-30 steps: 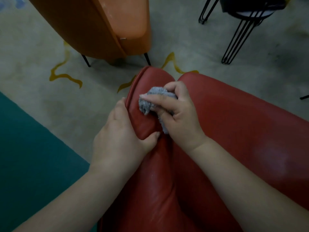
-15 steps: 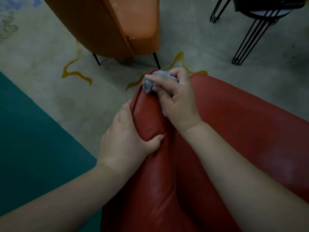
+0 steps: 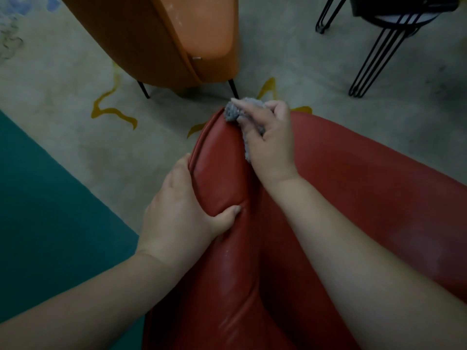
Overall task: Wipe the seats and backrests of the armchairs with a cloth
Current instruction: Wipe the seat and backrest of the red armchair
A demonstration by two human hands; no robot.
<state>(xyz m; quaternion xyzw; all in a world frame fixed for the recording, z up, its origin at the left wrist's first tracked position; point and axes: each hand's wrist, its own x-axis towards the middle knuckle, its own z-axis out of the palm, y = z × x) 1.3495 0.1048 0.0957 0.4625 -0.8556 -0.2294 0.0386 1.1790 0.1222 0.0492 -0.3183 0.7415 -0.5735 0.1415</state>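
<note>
Pinching a crumpled grey fluffy cloth (image 3: 233, 112), the right hand (image 3: 271, 141) presses it on the far tip of the red armchair (image 3: 353, 173) arm; the left hand (image 3: 180, 213) grips that glossy, creased arm's outer edge, thumb on top.

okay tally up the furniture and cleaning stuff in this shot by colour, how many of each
Red: 1, the red armchair being wiped
Orange: 1, the orange armchair behind it
Black: 1, the black wire-legged piece, top right, only partly in view
Grey: 1, the cloth in the right hand
Total: 4
</note>
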